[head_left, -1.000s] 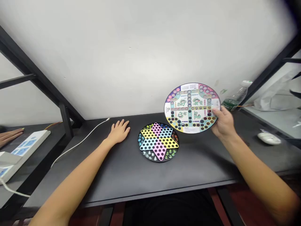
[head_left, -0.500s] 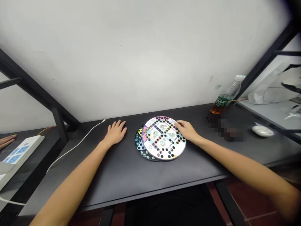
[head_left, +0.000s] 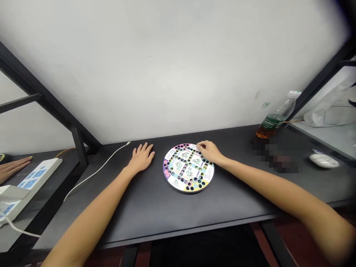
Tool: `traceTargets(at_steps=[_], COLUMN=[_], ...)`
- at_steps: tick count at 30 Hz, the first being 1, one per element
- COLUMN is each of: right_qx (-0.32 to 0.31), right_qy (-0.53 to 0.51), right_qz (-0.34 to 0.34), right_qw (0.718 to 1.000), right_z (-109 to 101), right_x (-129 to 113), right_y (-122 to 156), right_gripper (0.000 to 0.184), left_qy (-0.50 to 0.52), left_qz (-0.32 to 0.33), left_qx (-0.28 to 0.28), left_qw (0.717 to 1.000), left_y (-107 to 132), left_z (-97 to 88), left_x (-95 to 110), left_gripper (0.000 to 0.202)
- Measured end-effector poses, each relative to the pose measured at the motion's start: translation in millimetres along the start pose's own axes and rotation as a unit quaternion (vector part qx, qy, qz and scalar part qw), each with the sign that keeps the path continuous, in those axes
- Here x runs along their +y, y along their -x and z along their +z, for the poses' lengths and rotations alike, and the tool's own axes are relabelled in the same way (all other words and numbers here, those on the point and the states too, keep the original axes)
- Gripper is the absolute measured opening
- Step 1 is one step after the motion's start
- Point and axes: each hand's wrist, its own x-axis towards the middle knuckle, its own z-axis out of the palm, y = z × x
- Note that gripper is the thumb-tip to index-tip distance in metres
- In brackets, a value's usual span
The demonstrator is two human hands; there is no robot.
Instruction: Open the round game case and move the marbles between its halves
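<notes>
A round game board (head_left: 178, 185) with colourful printed squares and rings of dark holes lies on the dark tabletop. My right hand (head_left: 210, 151) is at its upper right rim, fingers curled together on the edge. Any second disc beneath is hidden by the top one. To the left of the board, and apart from it, my left hand (head_left: 141, 156) rests flat on the table with its fingers spread, holding nothing.
A white cable (head_left: 96, 171) runs across the table's left side. On the right stand a drink bottle (head_left: 273, 121) and a white mouse (head_left: 324, 161). Further left are a power strip (head_left: 30, 185) and another person's hand (head_left: 13, 168). A wall rises behind.
The white board has shifted left and come down over the dark disc, which showed beneath it before. My right hand moved with it; my left hand stays flat. The view has turned slightly.
</notes>
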Motion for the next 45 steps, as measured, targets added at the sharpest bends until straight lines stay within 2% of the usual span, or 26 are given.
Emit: traceTargets(at_steps=[3,6,8,11,20,25,32,39,42,45], right_qx=[0.003,0.002,-0.005,-0.013,0.008,0.028,0.017,-0.018,-0.019,0.0], right_qy=[0.025,0.026,0.019,0.008,0.017,0.077,0.107,0.095,0.142,0.216], right_qz=[-0.002,0.004,0.004,0.001,-0.013,-0.043,-0.033,-0.09,-0.099,-0.09], right_qw=[1.0,1.0,1.0,1.0,1.0,0.996,0.994,0.991,0.985,0.972], right_z=[3.3,2.3,0.6,-1.4,3.8,7.1,4.5,-13.3,-24.2,-33.6], right_x=[-4.0,-4.5,-4.5,-4.8,-0.8,4.1,17.3,40.2,55.5,74.4], right_y=[0.4,1.2,1.5,1.1,-0.1,2.0,-11.4,-31.9,-40.6,-48.0], right_gripper=[0.022,0.021,0.02,0.019,0.023,0.024,0.026,0.025,0.029,0.034], left_qy=[0.058,0.148,0.171,0.177,0.174,0.155,0.154,0.144,0.168,0.146], left_qz=[0.058,0.144,0.195,0.217,0.213,0.206,0.18,0.164,0.137,0.101], left_qx=[0.015,0.006,-0.007,-0.007,0.027,0.002,-0.019,0.021,0.043,0.05], left_qw=[0.997,0.978,0.966,0.96,0.961,0.966,0.971,0.976,0.975,0.983], left_y=[9.1,22.8,31.0,37.6,35.9,32.8,16.9,-11.9,-35.2,-57.1], left_z=[-2.7,-4.8,-5.2,-4.5,-5.2,-5.9,-3.1,6.2,9.2,9.3], left_x=[14.7,41.9,59.0,71.7,70.0,73.2,75.0,74.1,68.8,61.7], left_gripper=[0.058,0.059,0.06,0.065,0.055,0.055,0.055,0.054,0.058,0.058])
